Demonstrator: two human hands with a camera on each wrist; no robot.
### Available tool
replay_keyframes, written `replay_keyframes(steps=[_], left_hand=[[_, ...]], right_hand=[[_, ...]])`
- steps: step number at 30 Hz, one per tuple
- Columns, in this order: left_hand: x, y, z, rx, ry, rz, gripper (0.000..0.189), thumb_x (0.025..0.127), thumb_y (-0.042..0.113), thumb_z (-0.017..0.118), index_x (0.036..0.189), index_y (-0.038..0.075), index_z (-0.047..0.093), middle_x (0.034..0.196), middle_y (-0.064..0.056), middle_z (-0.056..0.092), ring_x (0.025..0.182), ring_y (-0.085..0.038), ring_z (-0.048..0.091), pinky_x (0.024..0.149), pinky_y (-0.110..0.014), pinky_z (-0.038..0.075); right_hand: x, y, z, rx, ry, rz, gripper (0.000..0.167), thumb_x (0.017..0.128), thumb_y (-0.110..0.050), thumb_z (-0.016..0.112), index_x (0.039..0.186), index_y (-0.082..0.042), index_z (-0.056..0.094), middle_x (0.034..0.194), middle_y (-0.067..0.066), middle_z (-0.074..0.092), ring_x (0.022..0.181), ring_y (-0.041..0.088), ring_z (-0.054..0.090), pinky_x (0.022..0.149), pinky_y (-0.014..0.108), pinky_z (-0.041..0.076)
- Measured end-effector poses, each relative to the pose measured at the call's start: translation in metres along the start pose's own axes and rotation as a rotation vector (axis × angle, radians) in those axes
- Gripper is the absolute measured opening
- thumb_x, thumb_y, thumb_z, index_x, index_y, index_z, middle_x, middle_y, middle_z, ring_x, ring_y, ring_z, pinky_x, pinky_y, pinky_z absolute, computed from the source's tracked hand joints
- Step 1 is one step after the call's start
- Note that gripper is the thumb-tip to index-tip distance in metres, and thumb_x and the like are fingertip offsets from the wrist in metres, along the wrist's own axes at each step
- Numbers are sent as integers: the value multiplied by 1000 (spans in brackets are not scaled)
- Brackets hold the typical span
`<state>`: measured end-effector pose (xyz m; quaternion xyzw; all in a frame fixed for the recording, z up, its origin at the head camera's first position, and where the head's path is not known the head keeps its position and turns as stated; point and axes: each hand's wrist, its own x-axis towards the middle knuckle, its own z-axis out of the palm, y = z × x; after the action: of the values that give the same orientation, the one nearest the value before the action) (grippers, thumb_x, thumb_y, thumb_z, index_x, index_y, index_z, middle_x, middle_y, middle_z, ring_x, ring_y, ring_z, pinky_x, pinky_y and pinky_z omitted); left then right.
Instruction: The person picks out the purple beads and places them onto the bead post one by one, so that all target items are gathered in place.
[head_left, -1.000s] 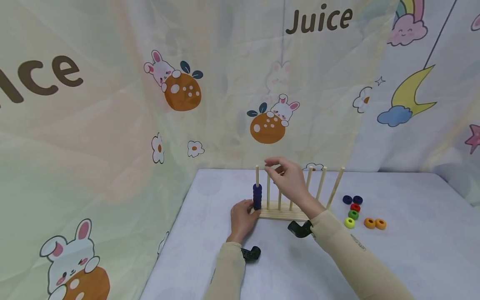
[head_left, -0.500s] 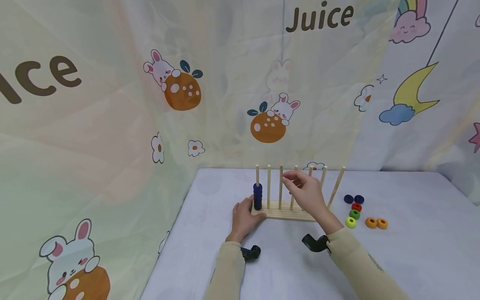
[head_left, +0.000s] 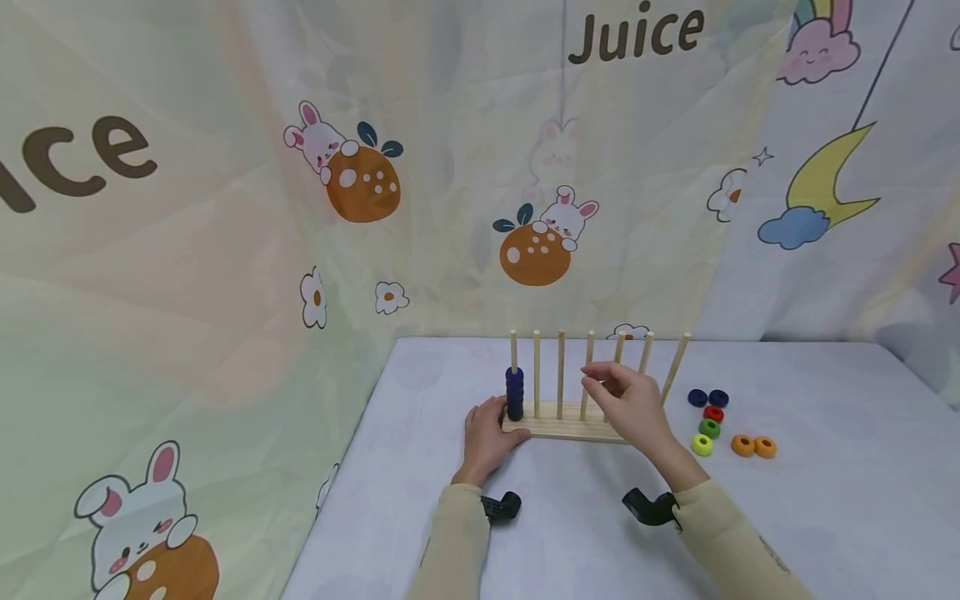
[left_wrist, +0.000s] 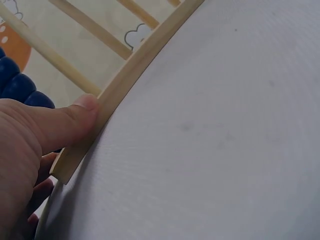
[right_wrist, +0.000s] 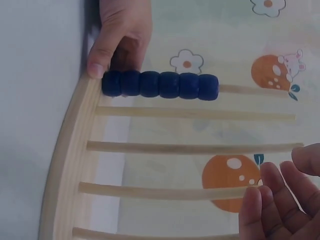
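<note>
A wooden peg stand (head_left: 570, 429) with several upright pegs is on the table. Dark blue beads (head_left: 514, 394) are stacked on its leftmost peg; in the right wrist view this bead stack (right_wrist: 160, 85) fills the lower part of the peg. My left hand (head_left: 489, 437) grips the left end of the base, thumb along the front edge (left_wrist: 75, 122) and fingers behind it. My right hand (head_left: 626, 404) is in front of the pegs right of the middle, fingers loosely bent. Between its thumb and fingers (right_wrist: 252, 215) no bead shows.
Loose beads lie right of the stand: two dark blue beads (head_left: 707, 398), a red bead (head_left: 713, 413), a green bead (head_left: 709, 429), a yellow bead (head_left: 702, 444) and two orange beads (head_left: 753, 446). A printed curtain (head_left: 450, 167) hangs behind the white table (head_left: 570, 517).
My right hand has moved right and down, from near the second peg's top to around the fourth. My left thumb has shifted slightly right along the base. The beads have stayed in place.
</note>
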<state>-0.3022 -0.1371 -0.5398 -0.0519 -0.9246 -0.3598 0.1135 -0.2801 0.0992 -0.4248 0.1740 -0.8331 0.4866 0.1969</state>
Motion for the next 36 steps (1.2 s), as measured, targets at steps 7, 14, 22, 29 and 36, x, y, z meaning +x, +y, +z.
replay_keyframes(steps=[7,14,22,29,36], left_hand=[[0,3,-1,-9,14,10,57,78,29,82,128,11,61,128,-6,64,132,-26,48,116,-51,20],[-1,2,0,-3,25,12,57,78,29,82,127,9,62,129,-8,63,128,-26,50,116,-49,21],[-1,-1,1,5,38,27,56,77,31,82,126,10,63,129,-7,63,126,-26,52,115,-48,23],[0,-1,1,-5,19,12,55,78,32,81,127,12,63,130,-5,62,127,-25,50,116,-48,21],[1,-1,2,0,20,13,55,78,33,81,126,12,63,130,-6,62,128,-25,50,116,-47,21]], right_hand=[[-10,12,-7,-32,34,58,19,93,-18,67,107,-6,71,92,6,72,73,12,60,62,17,51],[-17,24,-13,-60,61,95,20,94,-19,67,108,-6,71,98,6,72,77,10,60,66,14,50],[-20,32,-20,-64,66,121,20,94,-20,67,109,-8,71,96,5,72,75,12,58,62,17,50],[-20,38,-32,-106,103,126,21,94,-22,66,108,-7,71,96,7,72,74,6,58,62,14,48],[-19,49,-51,-97,114,151,24,94,-26,66,106,-6,71,95,9,72,76,-1,58,63,11,48]])
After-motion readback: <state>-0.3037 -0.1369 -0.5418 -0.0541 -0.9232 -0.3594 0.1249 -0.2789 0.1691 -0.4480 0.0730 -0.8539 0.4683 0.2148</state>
